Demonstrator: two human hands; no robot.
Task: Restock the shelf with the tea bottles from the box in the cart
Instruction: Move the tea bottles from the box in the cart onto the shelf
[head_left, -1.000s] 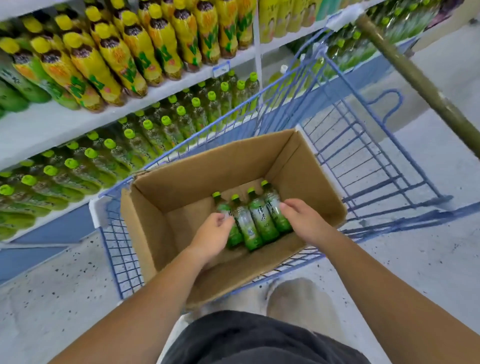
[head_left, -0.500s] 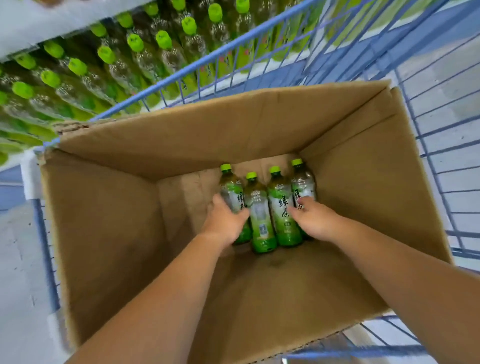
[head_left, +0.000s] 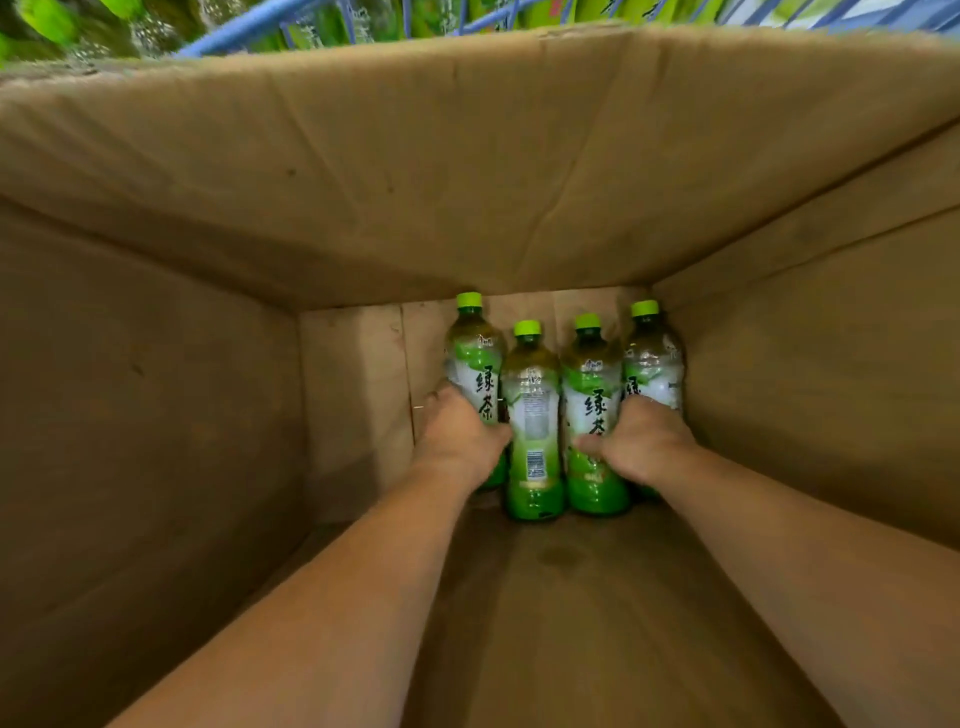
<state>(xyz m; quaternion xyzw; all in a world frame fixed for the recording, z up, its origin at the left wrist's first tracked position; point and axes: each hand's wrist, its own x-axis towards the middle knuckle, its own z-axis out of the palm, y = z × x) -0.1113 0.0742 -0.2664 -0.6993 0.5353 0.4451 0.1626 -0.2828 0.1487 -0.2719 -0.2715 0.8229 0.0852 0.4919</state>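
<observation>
Several green tea bottles with lime caps lie side by side on the floor of a deep cardboard box, caps pointing away from me. My left hand grips the leftmost bottle. My right hand wraps round the rightmost bottle, its thumb lying across the neighbouring bottle. One bottle lies untouched between my hands. Both forearms reach down into the box.
The box walls rise high on all sides around my arms. Above its far rim show the blue wires of the cart and, behind them, blurred green bottles on the shelf.
My head has dropped much closer into the box, which now fills the view. Both hands have closed round the outer bottles; the bottles have stayed in their places.
</observation>
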